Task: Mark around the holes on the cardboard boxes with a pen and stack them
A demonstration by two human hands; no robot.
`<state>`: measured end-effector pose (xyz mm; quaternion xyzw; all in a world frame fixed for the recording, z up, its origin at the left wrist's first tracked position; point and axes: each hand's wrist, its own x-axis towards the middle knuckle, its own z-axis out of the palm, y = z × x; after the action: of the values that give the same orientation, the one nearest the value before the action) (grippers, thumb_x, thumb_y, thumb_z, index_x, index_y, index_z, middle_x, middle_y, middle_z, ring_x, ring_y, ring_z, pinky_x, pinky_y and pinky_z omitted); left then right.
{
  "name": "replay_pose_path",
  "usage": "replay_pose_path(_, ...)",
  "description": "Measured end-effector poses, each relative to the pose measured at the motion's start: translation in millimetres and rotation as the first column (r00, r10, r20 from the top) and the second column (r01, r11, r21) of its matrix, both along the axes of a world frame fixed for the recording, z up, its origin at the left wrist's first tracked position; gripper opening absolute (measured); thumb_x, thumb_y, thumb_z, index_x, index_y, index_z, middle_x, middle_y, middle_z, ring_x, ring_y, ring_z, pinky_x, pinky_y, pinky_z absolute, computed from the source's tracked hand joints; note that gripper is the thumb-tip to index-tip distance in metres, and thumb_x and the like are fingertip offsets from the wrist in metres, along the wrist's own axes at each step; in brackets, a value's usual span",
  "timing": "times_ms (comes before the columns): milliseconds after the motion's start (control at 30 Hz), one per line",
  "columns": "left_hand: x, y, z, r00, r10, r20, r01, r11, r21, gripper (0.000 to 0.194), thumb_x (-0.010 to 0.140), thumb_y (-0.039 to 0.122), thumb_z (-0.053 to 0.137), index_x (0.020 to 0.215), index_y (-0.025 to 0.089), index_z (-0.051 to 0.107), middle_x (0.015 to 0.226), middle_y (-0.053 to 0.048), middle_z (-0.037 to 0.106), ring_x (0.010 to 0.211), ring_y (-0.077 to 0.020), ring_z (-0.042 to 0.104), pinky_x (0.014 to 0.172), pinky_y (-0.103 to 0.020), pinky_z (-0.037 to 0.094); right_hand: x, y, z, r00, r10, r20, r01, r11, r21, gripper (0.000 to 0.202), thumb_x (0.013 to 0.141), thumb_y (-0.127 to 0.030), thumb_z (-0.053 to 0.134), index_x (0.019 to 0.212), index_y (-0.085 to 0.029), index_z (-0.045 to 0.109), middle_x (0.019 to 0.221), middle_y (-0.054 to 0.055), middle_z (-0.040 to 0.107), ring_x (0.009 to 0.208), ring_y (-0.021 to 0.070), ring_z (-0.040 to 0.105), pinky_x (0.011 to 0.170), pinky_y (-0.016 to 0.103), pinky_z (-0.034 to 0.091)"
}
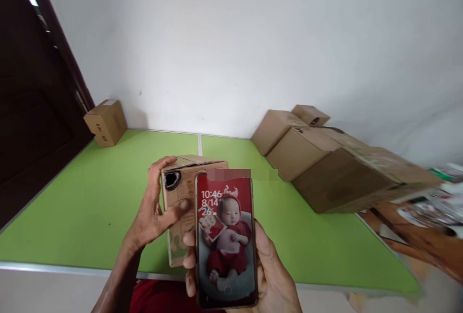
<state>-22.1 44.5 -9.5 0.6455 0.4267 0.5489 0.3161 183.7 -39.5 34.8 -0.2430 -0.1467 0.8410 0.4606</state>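
Note:
My left hand [158, 209] grips the left side of a small cardboard box [178, 250], thumb on the near face and fingers over the top edge. A dark-rimmed hole shows in the box's upper left corner. In front of the box, my right hand [275, 265] is wrapped round a smartphone [227, 245], held upright with its screen towards me. The lit screen reads 10:46 and 8/14 over a picture of a baby in red. The phone covers the right part of the box.
On the green table [65, 197], a small carton [106, 125] stands at the back left. Several larger cardboard boxes [336, 178] fill the right side. A white wall [202, 43] rises behind, and a dark door [32, 86] is at left. Blurred clutter [430, 211] lies at far right.

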Motion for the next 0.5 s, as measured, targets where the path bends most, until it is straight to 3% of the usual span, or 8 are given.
replay_pose_path(100, -3, 0, 1.4, 0.999, -0.046, 0.014, 0.046, 0.997, -0.054, 0.08, 0.094, 0.055, 0.078, 0.161, 0.03, 0.042, 0.161, -0.015, 0.051, 0.152, -0.0435, 0.05, 0.124, -0.065, 0.045, 26, -4, -1.1, 0.977, -0.188, 0.099, 0.188, 0.982, 0.007, 0.056, 0.094, -0.071, 0.079, 0.118, -0.02, 0.085, 0.112, 0.014, 0.087, 0.092, 0.031, 0.082, 0.078, 0.045, 0.066)
replay_pose_path(200, -6, 1, 2.6, 0.999, -0.049, 0.013, 0.05, 0.995, -0.086, 0.079, 0.093, 0.055, 0.079, 0.16, 0.031, 0.043, 0.156, -0.014, 0.054, 0.144, -0.0417, 0.056, 0.117, -0.061, 0.052, 58, -5, -19.7, 0.889, -0.395, 0.23, 0.405, 0.915, 0.006, 0.059, 0.092, -0.072, 0.081, 0.123, -0.022, 0.084, 0.117, 0.013, 0.088, 0.093, 0.0293, 0.083, 0.08, 0.042, 0.068)
replay_pose_path(300, -7, 3, 4.0, 0.999, -0.045, 0.0, 0.044, 0.995, -0.089, 0.078, 0.093, 0.056, 0.079, 0.159, 0.031, 0.044, 0.154, -0.013, 0.054, 0.141, -0.0399, 0.057, 0.116, -0.059, 0.053, 95, 4, -61.0, 0.737, -0.508, 0.445, 0.555, 0.831, 0.029, 0.063, 0.081, -0.069, 0.093, 0.121, -0.021, 0.083, 0.114, 0.012, 0.088, 0.094, 0.0307, 0.085, 0.083, 0.042, 0.069)
replay_pose_path(400, -8, 4, 5.2, 0.999, -0.044, 0.007, 0.045, 0.995, -0.089, 0.078, 0.093, 0.056, 0.079, 0.159, 0.031, 0.045, 0.155, -0.013, 0.053, 0.141, -0.039, 0.056, 0.114, -0.055, 0.055, 127, 17, -108.2, 0.593, -0.462, 0.659, 0.555, 0.828, 0.081, 0.07, 0.066, -0.066, 0.1, 0.112, -0.016, 0.082, 0.098, 0.013, 0.088, 0.088, 0.0338, 0.085, 0.077, 0.043, 0.068)
replay_pose_path(500, -7, 5, 6.2, 0.999, -0.046, 0.01, 0.047, 0.994, -0.097, 0.077, 0.093, 0.056, 0.08, 0.158, 0.032, 0.046, 0.155, -0.012, 0.054, 0.14, -0.039, 0.057, 0.108, -0.052, 0.058, 146, 28, -140.7, 0.507, -0.429, 0.747, 0.558, 0.825, 0.095, 0.071, 0.055, -0.068, 0.1, 0.098, -0.015, 0.078, 0.079, 0.012, 0.083, 0.074, 0.0342, 0.082, 0.067, 0.043, 0.065)
